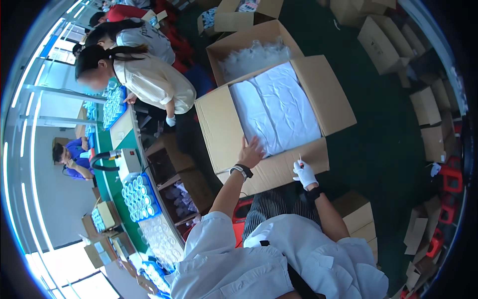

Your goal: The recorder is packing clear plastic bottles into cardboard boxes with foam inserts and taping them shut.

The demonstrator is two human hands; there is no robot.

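Note:
A large open cardboard box (219,129) stands on the floor in front of me, filled to the top with white plastic bag material (279,107). My left hand (250,152), bare with a dark wristwatch, rests with spread fingers on the box's near edge, touching the white plastic. My right hand (304,173), in a white glove, hovers over the near flap (284,167) and pinches a small thin object whose kind I cannot make out.
A second open box (249,42) with clear plastic pieces stands behind the first. To my left runs a green workbench (112,189) with blue trays of round containers (140,197). Other people work along it. Several closed and flattened cartons (381,37) lie at right on the dark floor.

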